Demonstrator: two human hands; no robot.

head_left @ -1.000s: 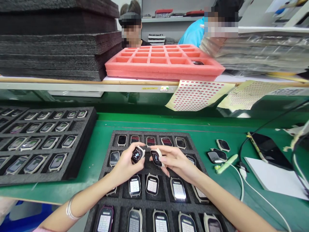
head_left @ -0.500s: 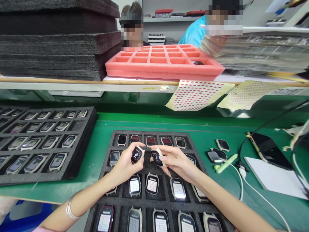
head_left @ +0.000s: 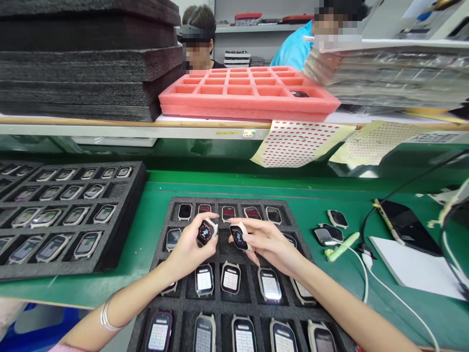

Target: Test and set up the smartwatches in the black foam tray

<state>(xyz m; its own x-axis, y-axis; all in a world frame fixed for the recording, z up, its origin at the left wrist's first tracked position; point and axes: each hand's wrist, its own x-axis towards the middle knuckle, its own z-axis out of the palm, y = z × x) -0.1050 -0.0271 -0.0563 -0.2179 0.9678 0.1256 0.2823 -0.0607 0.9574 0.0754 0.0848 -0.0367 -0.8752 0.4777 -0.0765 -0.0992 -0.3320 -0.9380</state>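
Note:
My left hand (head_left: pixel 188 249) is closed around a small smartwatch body (head_left: pixel 205 231) with a lit dark screen. My right hand (head_left: pixel 269 240) pinches a second watch body (head_left: pixel 238 235), its screen also lit. Both are held just above the second row of a black foam tray (head_left: pixel 172 208) on the green bench in front of me. The tray's pockets hold several watch bodies; those in the nearer rows (head_left: pixel 229 279) show white screens, those in the far row (head_left: pixel 229 212) are dark.
A second black foam tray (head_left: pixel 120 230) full of watches lies at left. Loose watch bodies (head_left: pixel 330 230), a green pen (head_left: pixel 344 247), cables, a dark phone (head_left: pixel 408 225) and white paper (head_left: pixel 414 269) sit at right. The shelf carries black foam stacks, a pink foam tray (head_left: pixel 249 105) and sticker sheets. Two people sit behind.
Both hands with their watches have edged slightly up and away from me; grips are unchanged.

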